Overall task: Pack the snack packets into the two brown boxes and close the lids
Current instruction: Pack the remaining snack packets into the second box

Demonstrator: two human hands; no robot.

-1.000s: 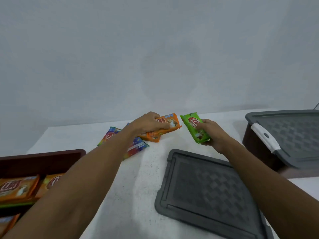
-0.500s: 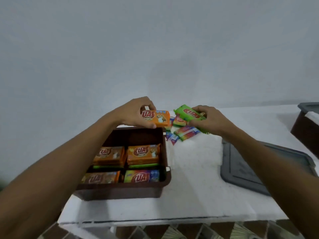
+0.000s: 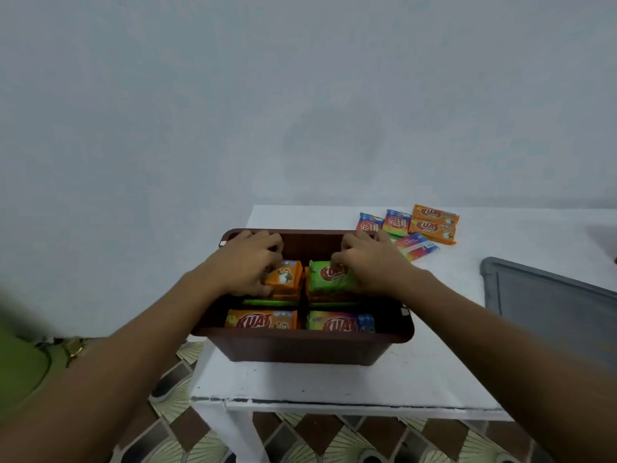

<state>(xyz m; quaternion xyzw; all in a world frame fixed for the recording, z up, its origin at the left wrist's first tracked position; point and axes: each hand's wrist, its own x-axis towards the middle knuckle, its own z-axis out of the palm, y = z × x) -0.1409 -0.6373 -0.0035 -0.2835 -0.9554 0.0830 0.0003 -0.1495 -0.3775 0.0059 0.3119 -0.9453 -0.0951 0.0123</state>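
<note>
An open brown box (image 3: 300, 347) stands at the table's near left, with snack packets stacked in its compartments. My left hand (image 3: 248, 265) is inside the far left compartment, gripping an orange packet (image 3: 285, 277) on top of the stack there. My right hand (image 3: 370, 265) presses a green packet (image 3: 329, 277) onto the far right stack. In the near compartments lie an orange packet (image 3: 262, 320) and a rainbow packet (image 3: 340, 322). Several loose packets (image 3: 417, 227) lie on the table behind the box, to the right.
A grey lid (image 3: 547, 305) lies flat on the white table (image 3: 334, 382) at the right edge. The table's front edge is just below the box, with patterned floor tiles (image 3: 334, 436) beneath. A plain wall rises behind.
Both hands carried their packets from the loose pile down into the box's far compartments. My view swung left and down, so the box is now central and the second box is out of sight.
</note>
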